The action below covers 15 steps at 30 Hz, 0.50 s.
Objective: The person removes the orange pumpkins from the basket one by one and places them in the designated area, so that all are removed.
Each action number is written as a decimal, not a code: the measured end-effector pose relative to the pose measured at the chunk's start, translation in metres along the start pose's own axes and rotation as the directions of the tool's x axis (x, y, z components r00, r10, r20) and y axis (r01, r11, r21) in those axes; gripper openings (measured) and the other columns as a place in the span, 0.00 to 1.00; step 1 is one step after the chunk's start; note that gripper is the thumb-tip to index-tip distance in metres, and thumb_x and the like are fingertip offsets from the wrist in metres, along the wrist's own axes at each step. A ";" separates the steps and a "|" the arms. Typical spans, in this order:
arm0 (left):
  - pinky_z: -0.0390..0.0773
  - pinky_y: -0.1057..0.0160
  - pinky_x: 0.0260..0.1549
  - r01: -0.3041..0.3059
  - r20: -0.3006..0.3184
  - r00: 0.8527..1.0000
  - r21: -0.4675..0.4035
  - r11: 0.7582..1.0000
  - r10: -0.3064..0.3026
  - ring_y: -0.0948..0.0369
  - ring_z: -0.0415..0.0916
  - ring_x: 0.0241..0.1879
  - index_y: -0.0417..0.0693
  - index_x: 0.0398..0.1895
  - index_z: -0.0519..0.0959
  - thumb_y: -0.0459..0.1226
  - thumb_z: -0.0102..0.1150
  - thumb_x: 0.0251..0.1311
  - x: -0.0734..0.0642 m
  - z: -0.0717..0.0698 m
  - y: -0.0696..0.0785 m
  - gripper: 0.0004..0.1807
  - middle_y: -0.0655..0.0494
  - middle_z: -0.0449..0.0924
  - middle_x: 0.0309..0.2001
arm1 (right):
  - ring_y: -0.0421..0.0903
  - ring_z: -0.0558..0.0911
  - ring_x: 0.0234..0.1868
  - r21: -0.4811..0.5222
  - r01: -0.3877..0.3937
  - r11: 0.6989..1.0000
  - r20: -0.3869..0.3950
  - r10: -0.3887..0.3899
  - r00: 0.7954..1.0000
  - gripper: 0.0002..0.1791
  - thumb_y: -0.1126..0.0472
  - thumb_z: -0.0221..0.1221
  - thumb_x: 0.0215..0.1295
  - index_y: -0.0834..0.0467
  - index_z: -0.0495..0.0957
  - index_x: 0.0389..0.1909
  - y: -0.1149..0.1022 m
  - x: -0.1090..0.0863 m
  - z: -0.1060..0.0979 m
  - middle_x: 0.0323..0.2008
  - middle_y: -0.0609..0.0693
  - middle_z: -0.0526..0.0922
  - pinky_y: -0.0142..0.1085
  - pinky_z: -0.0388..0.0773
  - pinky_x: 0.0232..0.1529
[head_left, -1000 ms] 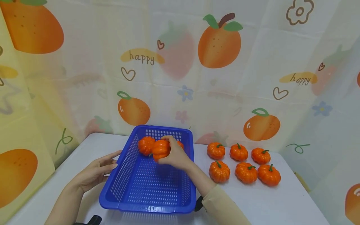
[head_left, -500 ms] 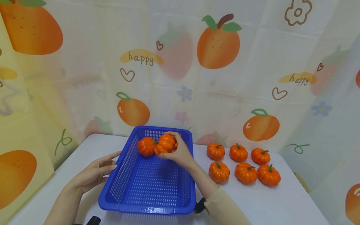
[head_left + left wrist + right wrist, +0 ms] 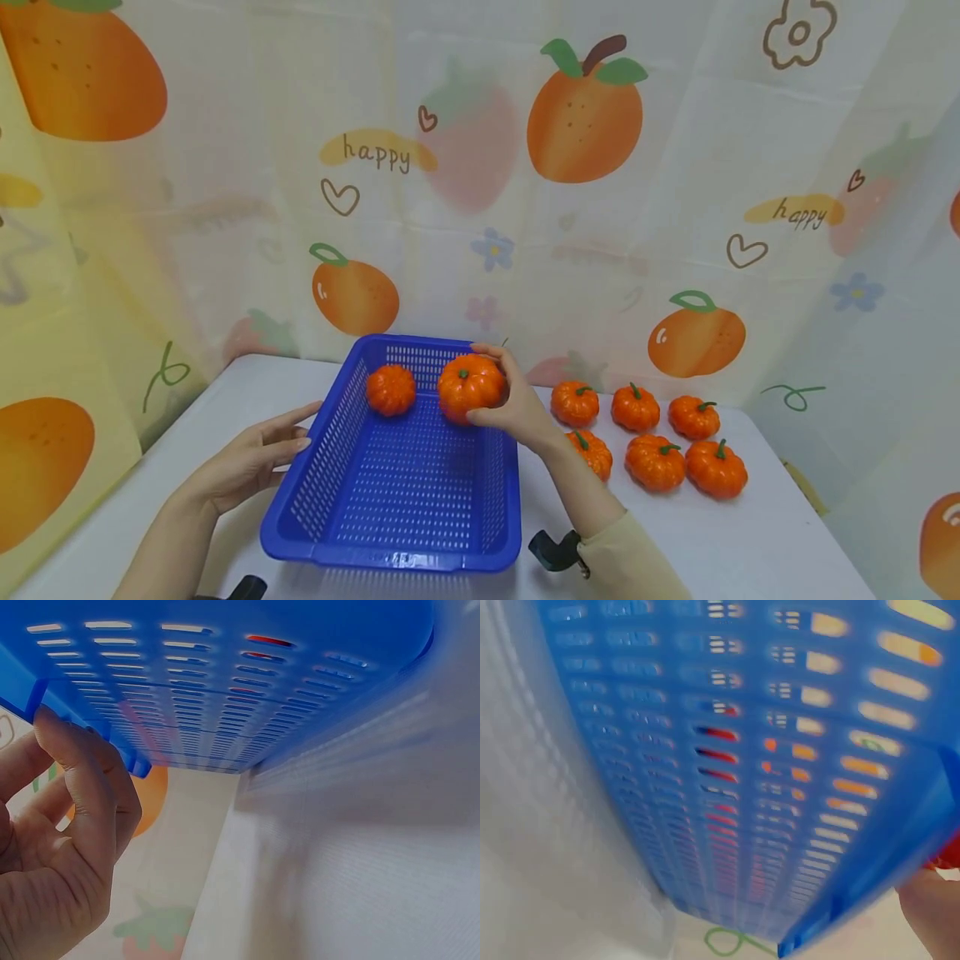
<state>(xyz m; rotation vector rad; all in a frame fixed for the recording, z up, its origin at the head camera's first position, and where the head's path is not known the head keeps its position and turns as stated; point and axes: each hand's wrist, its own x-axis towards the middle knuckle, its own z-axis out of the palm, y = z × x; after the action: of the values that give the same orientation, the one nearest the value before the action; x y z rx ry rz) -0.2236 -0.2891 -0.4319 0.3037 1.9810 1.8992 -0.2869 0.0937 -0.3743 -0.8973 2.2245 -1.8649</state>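
Note:
Near the back right corner of the blue plastic basket (image 3: 390,557), my right hand (image 3: 517,408) grips a small orange pumpkin (image 3: 468,385), its green stem facing me. A sliver of this pumpkin (image 3: 951,853) and part of the right hand (image 3: 934,915) show past the rim in the right wrist view. Another pumpkin (image 3: 391,390) lies at the basket's back left. Beside the left wall, my left hand (image 3: 247,462) has its fingers extended, fingertips at the rim. The left wrist view shows the left hand (image 3: 71,832) under the rim's edge, beside the slotted wall.
Several more pumpkins (image 3: 655,462) stand in two rows on the white table (image 3: 772,542), right of the basket; my right forearm partly covers the nearest one. A fruit-printed cloth (image 3: 480,208) hangs close behind the table. Black wrist mounts (image 3: 555,550) sit at both wrists.
My right hand has carried its pumpkin rightward inside the basket, away from the back left pumpkin, turning the stem from leftward to face me. The left hand has stayed at the rim.

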 end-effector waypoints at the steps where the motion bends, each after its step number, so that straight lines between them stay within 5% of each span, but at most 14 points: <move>1: 0.84 0.61 0.48 -0.001 -0.001 1.000 -0.001 1.000 0.001 0.66 0.82 0.49 0.56 0.79 0.50 0.38 0.45 0.75 0.000 0.000 0.000 0.33 0.63 0.78 0.49 | 0.54 0.72 0.63 0.004 -0.004 1.000 0.010 0.004 1.000 0.46 0.67 0.66 0.49 0.51 0.58 0.72 -0.001 -0.002 -0.003 0.66 0.57 0.67 0.52 0.74 0.65; 15: 0.84 0.61 0.48 0.008 -0.010 1.000 0.002 1.000 -0.008 0.66 0.82 0.49 0.57 0.79 0.51 0.38 0.45 0.74 0.001 0.001 0.000 0.33 0.64 0.78 0.48 | 0.44 0.70 0.65 0.129 -0.073 0.989 0.065 0.065 0.996 0.49 0.70 0.68 0.46 0.55 0.59 0.73 0.017 -0.034 -0.051 0.68 0.49 0.66 0.33 0.77 0.61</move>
<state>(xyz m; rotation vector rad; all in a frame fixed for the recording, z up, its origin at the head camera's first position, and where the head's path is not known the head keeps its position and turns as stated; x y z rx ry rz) -0.2239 -0.2883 -0.4318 0.2872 1.9882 1.8977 -0.2878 0.1563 -0.3872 -0.8327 2.0438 -1.9010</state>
